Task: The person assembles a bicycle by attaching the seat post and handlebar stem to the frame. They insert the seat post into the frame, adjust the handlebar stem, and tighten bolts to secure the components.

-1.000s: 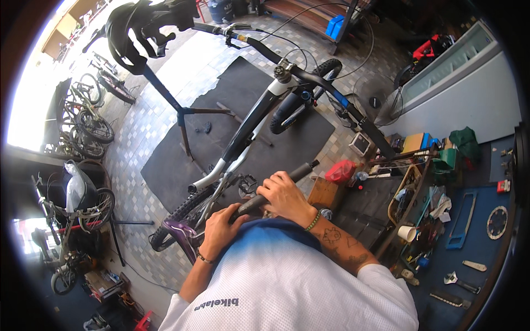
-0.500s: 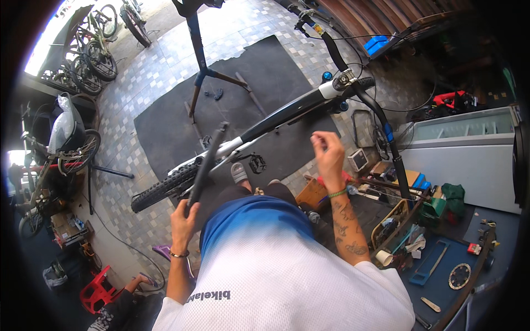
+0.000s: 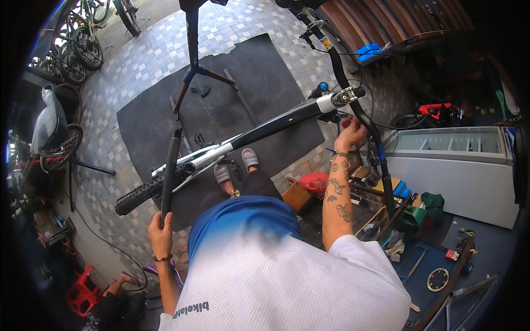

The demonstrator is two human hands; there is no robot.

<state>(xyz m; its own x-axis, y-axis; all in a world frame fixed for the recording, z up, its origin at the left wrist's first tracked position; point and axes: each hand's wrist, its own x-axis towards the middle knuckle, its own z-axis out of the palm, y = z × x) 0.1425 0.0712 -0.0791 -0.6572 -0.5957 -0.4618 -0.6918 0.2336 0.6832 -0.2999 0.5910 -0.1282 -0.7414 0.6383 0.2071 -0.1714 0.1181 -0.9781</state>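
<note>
My left hand [image 3: 160, 237] is closed around the lower end of a long black bar [image 3: 170, 171], which stands upright beside the rear wheel of a bicycle. The bicycle's black-and-white frame [image 3: 276, 124] stretches from lower left to upper right in front of me. At its front end, my right hand [image 3: 352, 134] is beside the head tube, just under the black handlebar [image 3: 365, 118]. Its fingers are curled, and what they hold, if anything, is hidden. The knobby rear tyre [image 3: 141, 197] lies left of the bar.
A repair stand [image 3: 194, 71] rises from a black mat [image 3: 149, 121] on the tiled floor. To my right are a tool bench [image 3: 411, 265], a wooden box [image 3: 295, 194] and a white chest [image 3: 452, 176]. Other bikes [image 3: 83, 49] stand at far left, above a red stool [image 3: 83, 289].
My right hand has moved forward and right to the bicycle's front end. My left hand has shifted left and back, bringing the black bar closer to upright.
</note>
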